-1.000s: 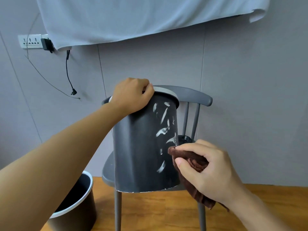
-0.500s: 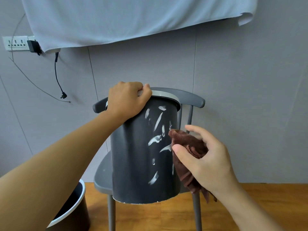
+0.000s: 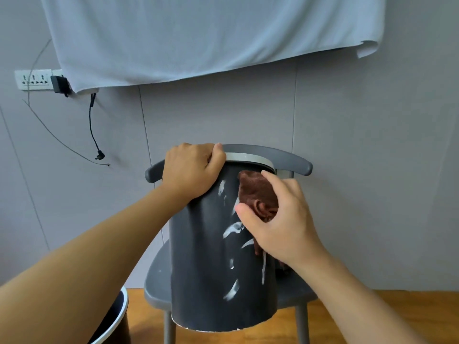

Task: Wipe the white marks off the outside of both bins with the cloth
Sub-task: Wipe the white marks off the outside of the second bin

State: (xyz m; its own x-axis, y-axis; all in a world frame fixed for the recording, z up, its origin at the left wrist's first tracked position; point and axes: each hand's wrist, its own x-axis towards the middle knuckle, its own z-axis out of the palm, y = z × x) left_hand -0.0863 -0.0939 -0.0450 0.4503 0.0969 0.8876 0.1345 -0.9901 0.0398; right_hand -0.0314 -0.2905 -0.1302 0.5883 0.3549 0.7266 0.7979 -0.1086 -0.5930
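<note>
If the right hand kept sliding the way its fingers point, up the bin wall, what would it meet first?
Probably the bin's light grey rim band, just above the right hand and the brown cloth it presses on the dark bin. Behind that comes the chair's backrest; depth there is unclear.

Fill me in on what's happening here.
A person is cleaning a dark bin that rests on a grey chair. The left hand grips its rim, while the right hand presses a brown cloth against the upper side. Several white marks remain lower down. A second bin stands on the floor, not being handled.
</note>
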